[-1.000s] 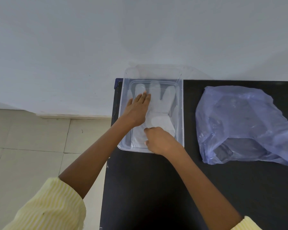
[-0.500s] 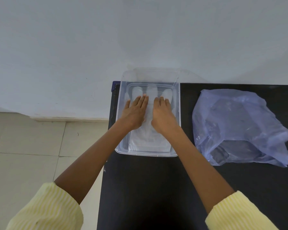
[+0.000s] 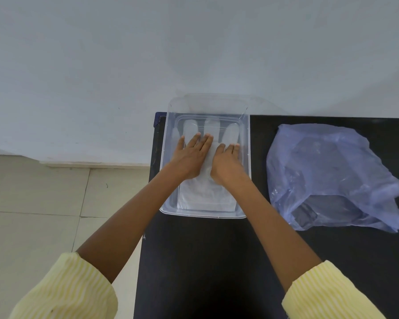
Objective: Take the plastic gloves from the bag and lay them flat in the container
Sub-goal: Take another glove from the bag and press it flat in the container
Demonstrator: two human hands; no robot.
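A clear plastic container (image 3: 245, 157) stands at the far left of the black table. Inside it translucent plastic gloves (image 3: 205, 194) lie flat, fingers pointing away from me. My left hand (image 3: 190, 157) and my right hand (image 3: 227, 163) rest palm down, side by side, on the gloves, with fingers stretched out and holding nothing. The hands cover the gloves' middle. A crumpled bluish plastic bag (image 3: 332, 178) lies on the table to the right of the container, its opening facing me.
The black table (image 3: 205, 261) ends just left of the container, with tiled floor (image 3: 44, 215) below. A white wall (image 3: 194, 54) runs directly behind the container and the table.
My right hand moved from the container's near edge up onto the gloves beside the left hand. Since then both hands have stayed flat, the right sliding slightly rightward.
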